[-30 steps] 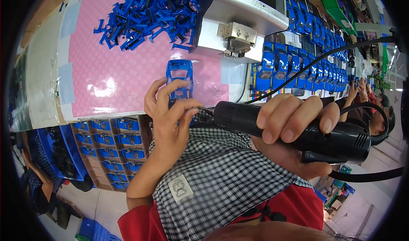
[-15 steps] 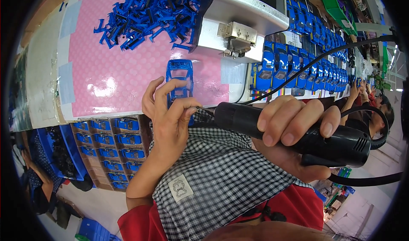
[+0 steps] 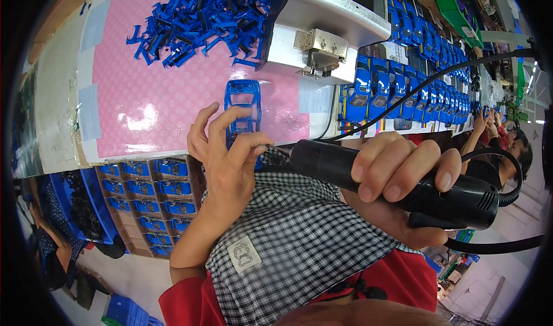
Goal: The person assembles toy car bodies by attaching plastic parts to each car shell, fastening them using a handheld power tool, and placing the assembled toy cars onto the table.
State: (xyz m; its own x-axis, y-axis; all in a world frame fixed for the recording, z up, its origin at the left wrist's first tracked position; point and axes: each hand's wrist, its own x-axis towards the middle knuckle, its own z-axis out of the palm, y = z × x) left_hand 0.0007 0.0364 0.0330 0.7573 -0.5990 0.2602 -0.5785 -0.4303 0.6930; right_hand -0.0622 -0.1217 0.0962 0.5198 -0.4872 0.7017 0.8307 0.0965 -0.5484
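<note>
My right hand (image 3: pixel 397 170) is wrapped round a black corded electric screwdriver (image 3: pixel 328 162), which points left. Its thin metal bit (image 3: pixel 282 149) reaches the fingertips of my left hand (image 3: pixel 227 159). The left thumb and index finger are pinched at the end of that bit, and whatever lies between them is hidden; the other fingers are spread. Just beyond the left hand, a blue toy car body (image 3: pixel 243 98) lies on the pink mat (image 3: pixel 173 95), its near part partly covered by my fingers.
Beyond lies a heap of small blue plastic parts (image 3: pixel 213 21). A metal fixture (image 3: pixel 322 52) stands right of it, before rows of blue car bodies (image 3: pixel 380 90). A divided box (image 3: pixel 124 225) holds more bodies at lower left. A black cable (image 3: pixel 426 84) crosses the right side. Co-workers sit farther right.
The screwdriver and my right hand have shifted very slightly. My left hand's outer fingers have moved a little to the left. The car body stays in place.
</note>
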